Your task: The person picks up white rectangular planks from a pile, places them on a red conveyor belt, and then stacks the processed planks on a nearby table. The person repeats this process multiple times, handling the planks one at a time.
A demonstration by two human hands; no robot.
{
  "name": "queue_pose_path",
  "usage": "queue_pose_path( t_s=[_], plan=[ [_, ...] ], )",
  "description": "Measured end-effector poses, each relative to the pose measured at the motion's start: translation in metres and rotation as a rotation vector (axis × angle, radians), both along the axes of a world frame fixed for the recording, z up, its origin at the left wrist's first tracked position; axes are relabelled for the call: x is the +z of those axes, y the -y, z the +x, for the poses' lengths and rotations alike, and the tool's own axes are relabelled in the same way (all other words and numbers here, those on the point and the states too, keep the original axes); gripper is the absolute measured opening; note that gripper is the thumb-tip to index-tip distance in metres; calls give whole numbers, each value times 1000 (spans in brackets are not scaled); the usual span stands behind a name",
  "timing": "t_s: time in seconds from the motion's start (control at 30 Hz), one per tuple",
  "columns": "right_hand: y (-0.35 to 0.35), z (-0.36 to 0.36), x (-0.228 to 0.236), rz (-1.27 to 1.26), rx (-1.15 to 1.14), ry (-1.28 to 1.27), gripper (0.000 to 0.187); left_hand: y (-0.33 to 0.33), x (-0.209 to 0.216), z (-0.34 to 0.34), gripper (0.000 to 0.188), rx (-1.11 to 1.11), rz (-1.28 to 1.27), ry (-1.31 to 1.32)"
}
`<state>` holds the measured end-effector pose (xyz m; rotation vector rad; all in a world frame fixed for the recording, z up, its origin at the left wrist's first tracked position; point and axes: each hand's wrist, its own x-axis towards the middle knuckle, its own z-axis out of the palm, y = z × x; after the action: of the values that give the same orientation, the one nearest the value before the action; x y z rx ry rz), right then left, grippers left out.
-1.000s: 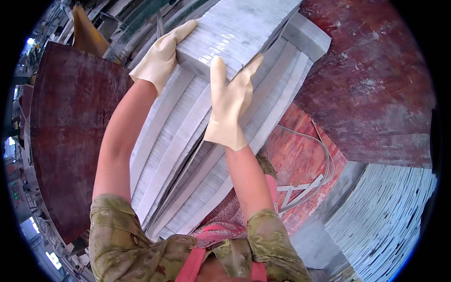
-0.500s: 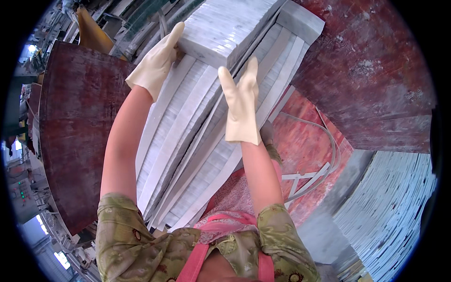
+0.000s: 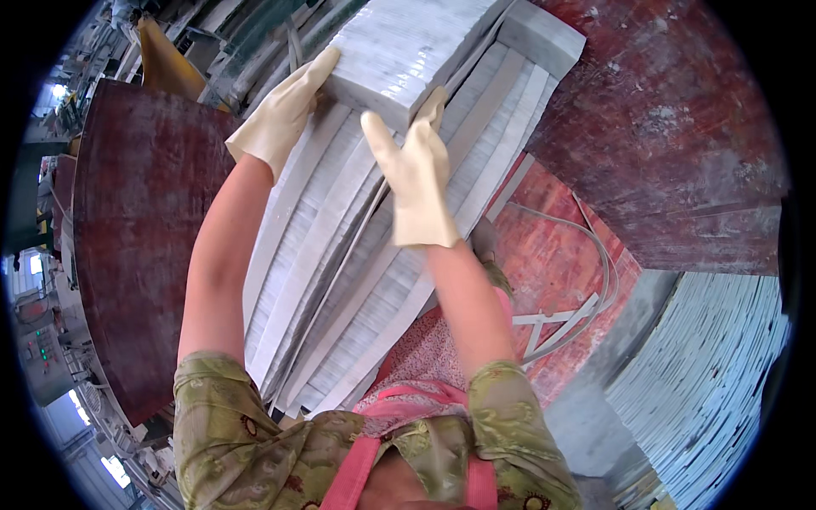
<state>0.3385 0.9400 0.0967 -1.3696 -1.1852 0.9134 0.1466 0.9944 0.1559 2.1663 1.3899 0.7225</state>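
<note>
Head view: grey stack, cropped far; our left hand, opening unclear, and spread right hand flanked near edges, holds hidden.

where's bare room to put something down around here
Bare-looking: left red board, beside the left hand; right red board, bordered by grey strips and pale slab stack. Crowded: the middle, with grey block and right hand; the pink-red surface, with loose strips.

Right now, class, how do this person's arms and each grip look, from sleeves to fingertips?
The left grip and right grip wear plain cream gloves with loose cuffs. Above these, the forearms are bare up to olive-green patterned sleeves.
</note>
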Motion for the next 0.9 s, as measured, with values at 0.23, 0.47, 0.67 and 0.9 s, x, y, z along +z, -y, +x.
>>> queue_pose_path(
  t_s=[0.23, 0.47, 0.67, 0.9],
  plan=[
    [16, 43, 10, -22, 17, -238, 97, -46, -5, -15, 64, 50, 203, -294],
    [-11, -4, 16, -46, -57, -107, 113, -46, -12, -1, 73, -110, 387, -196],
    [-15, -16, 12, 26, -134, -103, 114, -48, -11, 6, 65, 55, 263, -368],
    [-4, 12, 26, -2, -28, -178, 103, -30, -1, 11, 59, -84, 227, 37]
  ],
)
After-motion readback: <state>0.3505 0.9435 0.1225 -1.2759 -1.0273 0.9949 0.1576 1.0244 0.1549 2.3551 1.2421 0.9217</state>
